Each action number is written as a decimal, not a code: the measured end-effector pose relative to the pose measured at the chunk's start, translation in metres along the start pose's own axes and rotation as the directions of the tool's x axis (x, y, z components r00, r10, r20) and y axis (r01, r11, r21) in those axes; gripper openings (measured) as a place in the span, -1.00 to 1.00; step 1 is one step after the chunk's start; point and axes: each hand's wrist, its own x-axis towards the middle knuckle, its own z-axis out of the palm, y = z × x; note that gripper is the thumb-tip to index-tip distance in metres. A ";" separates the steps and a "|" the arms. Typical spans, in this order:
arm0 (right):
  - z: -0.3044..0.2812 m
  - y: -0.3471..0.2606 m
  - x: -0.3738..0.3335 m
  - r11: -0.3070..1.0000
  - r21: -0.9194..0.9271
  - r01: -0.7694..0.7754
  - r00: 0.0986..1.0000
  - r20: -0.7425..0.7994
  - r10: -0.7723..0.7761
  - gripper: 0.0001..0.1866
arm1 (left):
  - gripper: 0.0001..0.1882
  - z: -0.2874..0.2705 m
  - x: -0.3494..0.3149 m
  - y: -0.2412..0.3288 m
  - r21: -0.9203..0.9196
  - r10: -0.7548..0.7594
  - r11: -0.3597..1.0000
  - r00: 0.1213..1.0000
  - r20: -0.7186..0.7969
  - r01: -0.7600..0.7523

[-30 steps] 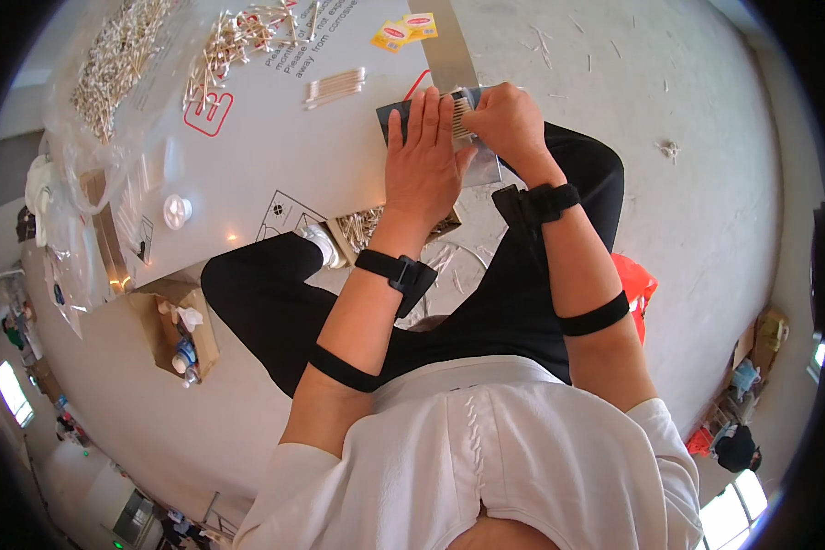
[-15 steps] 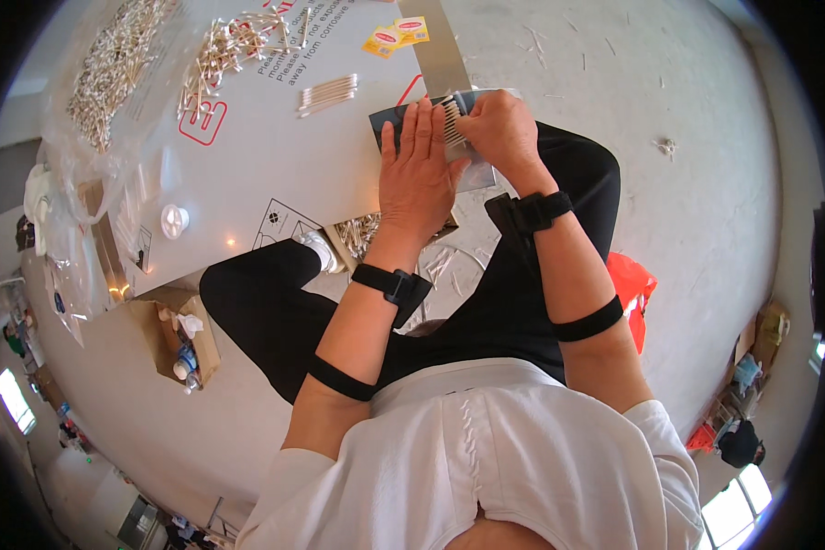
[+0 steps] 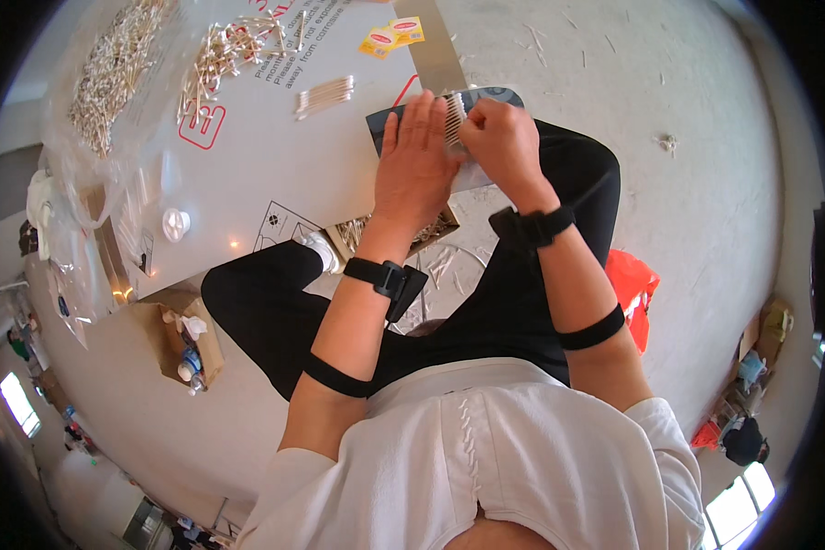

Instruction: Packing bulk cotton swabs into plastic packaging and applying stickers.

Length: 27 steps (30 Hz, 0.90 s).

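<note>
Dark sheet [image 3: 493, 95] beneath the flat grip of left hand [image 3: 415, 163], right hand [image 3: 504, 139] curled, hold unclear

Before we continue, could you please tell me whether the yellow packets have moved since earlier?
No: the yellow packets keep their place up and right of the red square mark.

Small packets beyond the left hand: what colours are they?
The packets are yellow with white areas and red ovals, clearest in the head view.
</note>
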 end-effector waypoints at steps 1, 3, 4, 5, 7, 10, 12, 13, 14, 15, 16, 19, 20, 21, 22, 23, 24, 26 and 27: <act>0.002 0.003 -0.010 0.968 0.248 -0.042 0.990 -0.120 0.073 -0.75 | -0.31 -0.001 0.001 -0.004 -0.172 -0.048 0.985 0.989 -0.139 0.024; 0.013 0.015 -0.031 0.674 0.733 -0.093 0.921 -0.193 0.338 -0.82 | -0.36 -0.002 0.005 -0.004 -0.338 -0.113 0.941 0.959 -0.260 0.019; 0.016 0.021 -0.040 0.471 0.859 -0.199 0.871 -0.065 0.487 -0.83 | -0.39 -0.002 0.008 -0.002 -0.486 -0.244 0.871 0.922 -0.299 0.072; 0.019 0.027 -0.046 0.232 0.932 -0.278 0.798 0.090 0.595 -0.83 | -0.43 -0.002 0.011 0.001 -0.624 -0.375 0.774 0.873 -0.313 0.109; 0.025 0.043 -0.041 -0.029 0.959 -0.282 0.789 0.249 0.562 -0.83 | -0.46 0.006 0.016 0.004 -0.679 -0.414 0.727 0.852 -0.321 0.097; 0.031 0.048 -0.021 -0.332 0.894 -0.301 0.810 0.423 0.405 -0.82 | -0.45 0.012 0.019 0.005 -0.738 -0.529 0.663 0.775 -0.344 0.125; 0.030 0.043 -0.008 -0.327 0.885 -0.332 0.843 0.434 0.318 -0.82 | -0.44 0.015 0.025 0.006 -0.779 -0.527 0.622 0.778 -0.342 0.079; 0.032 0.044 -0.003 -0.336 0.882 -0.329 0.842 0.435 0.319 -0.82 | -0.43 0.016 0.028 0.006 -0.819 -0.532 0.574 0.774 -0.343 0.031; 0.033 0.044 0.003 -0.275 0.906 -0.321 0.846 0.405 0.346 -0.83 | -0.43 0.017 0.031 0.007 -0.816 -0.527 0.578 0.779 -0.340 0.035; 0.034 0.043 0.006 -0.211 0.926 -0.314 0.850 0.373 0.371 -0.83 | -0.42 0.016 0.035 0.009 -0.855 -0.551 0.519 0.769 -0.324 0.011; 0.035 0.042 0.007 -0.219 0.924 -0.313 0.848 0.376 0.373 -0.83 | -0.42 0.015 0.039 0.011 -0.889 -0.574 0.457 0.759 -0.306 -0.013; 0.038 0.036 0.009 -0.275 0.929 -0.247 0.856 0.342 0.387 -0.85 | -0.38 0.011 0.046 0.010 -0.898 -0.541 0.440 0.794 -0.279 -0.016; 0.037 0.035 0.008 -0.267 0.930 -0.250 0.858 0.341 0.384 -0.86 | -0.38 0.011 0.048 0.010 -0.897 -0.538 0.443 0.796 -0.276 -0.011; 0.037 0.034 0.007 -0.259 0.932 -0.254 0.859 0.340 0.382 -0.88 | -0.37 0.011 0.049 0.009 -0.902 -0.526 0.431 0.808 -0.265 -0.016; 0.037 0.032 0.006 -0.264 0.931 -0.254 0.858 0.343 0.384 -0.88 | -0.36 0.011 0.049 0.009 -0.908 -0.513 0.419 0.820 -0.255 -0.020; 0.037 0.029 0.006 -0.275 0.934 -0.230 0.858 0.328 0.396 -0.88 | -0.36 0.012 0.049 0.009 -0.907 -0.512 0.421 0.821 -0.252 -0.016; 0.038 0.030 0.006 -0.284 0.937 -0.203 0.857 0.311 0.411 -0.88 | -0.35 0.012 0.051 0.009 -0.906 -0.498 0.423 0.833 -0.241 -0.009; 0.039 0.032 0.007 -0.292 0.938 -0.187 0.855 0.302 0.422 -0.87 | -0.34 0.011 0.054 0.010 -0.905 -0.482 0.424 0.847 -0.226 0.000; 0.039 0.031 0.007 -0.298 0.939 -0.174 0.856 0.294 0.426 -0.87 | -0.33 0.010 0.055 0.008 -0.906 -0.449 0.422 0.867 -0.217 -0.008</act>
